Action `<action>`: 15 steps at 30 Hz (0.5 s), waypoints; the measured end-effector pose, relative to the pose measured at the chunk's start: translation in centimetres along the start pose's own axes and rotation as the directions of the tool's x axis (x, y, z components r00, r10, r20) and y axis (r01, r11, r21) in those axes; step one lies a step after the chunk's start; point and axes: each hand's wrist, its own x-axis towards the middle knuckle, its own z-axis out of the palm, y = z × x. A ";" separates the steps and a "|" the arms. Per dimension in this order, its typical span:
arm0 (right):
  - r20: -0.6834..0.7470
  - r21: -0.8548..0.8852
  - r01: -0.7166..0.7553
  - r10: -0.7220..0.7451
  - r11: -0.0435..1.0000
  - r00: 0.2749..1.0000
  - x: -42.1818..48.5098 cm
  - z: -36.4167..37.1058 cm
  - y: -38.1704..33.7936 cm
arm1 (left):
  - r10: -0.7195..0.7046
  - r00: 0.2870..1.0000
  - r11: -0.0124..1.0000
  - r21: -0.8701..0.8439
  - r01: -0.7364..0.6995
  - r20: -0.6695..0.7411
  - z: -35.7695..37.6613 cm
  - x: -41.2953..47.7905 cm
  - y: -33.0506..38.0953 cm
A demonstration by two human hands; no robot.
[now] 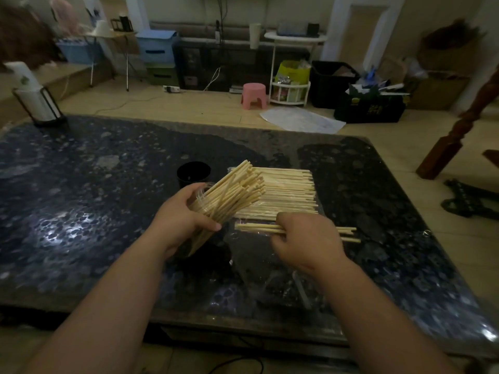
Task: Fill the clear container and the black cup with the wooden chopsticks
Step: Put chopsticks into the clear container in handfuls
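Observation:
My left hand (181,220) grips the clear container (201,203), tilted toward the right and packed with wooden chopsticks (235,188) that fan out of its mouth. Just behind it stands the black cup (193,172), upright; I cannot tell what is inside. My right hand (307,241) is closed over a small bunch of chopsticks (348,233) lying flat, their ends sticking out both sides of the fist. A wide pile of loose chopsticks (289,190) lies on clear plastic wrap between the cup and my right hand.
The dark speckled stone table (81,198) has a white bottle in a black wire holder (35,101) at its far left corner. Crumpled clear plastic (270,268) lies near the front edge. A wooden post (459,122) stands off the table's right side.

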 end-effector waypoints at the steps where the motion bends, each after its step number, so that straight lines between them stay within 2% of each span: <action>1: -0.041 -0.005 0.006 -0.007 1.000 0.999 0.2 -0.1 0.3 | 0.000 1.000 1.000 0.004 -0.001 0.007 -0.1 0.0 0.0; 3: -0.200 -0.039 0.033 -0.040 0.999 0.979 0.8 0.3 0.8 | -0.001 0.999 1.000 0.028 0.000 0.038 -0.3 -0.1 0.2; 5: -0.412 -0.034 0.064 -0.072 0.997 0.908 1.1 0.7 1.3 | -0.002 0.998 0.999 0.046 -0.001 0.062 -0.4 0.0 0.2; 7: -0.545 -0.003 0.065 -0.056 0.998 0.836 1.1 0.9 1.3 | -0.009 0.997 0.998 0.061 0.005 0.074 -0.4 0.1 0.1; 9: -0.603 0.069 0.070 -0.014 0.995 0.798 1.3 0.7 1.2 | -0.010 0.997 0.997 0.082 0.003 0.082 -0.3 0.1 0.1; 11: -0.614 0.226 0.102 0.060 0.969 0.787 1.6 0.3 0.8 | -0.003 0.997 0.995 0.099 -0.005 0.082 -0.2 0.2 0.0; 13: -0.567 0.406 0.117 0.150 0.906 0.810 1.7 0.2 0.4 | -0.002 0.996 0.995 0.100 -0.006 0.088 -0.2 0.3 0.0; 15: -0.581 0.524 0.161 0.212 0.836 0.786 1.7 0.0 0.0 | 0.005 0.996 0.995 0.103 -0.015 0.092 -0.2 0.4 -0.1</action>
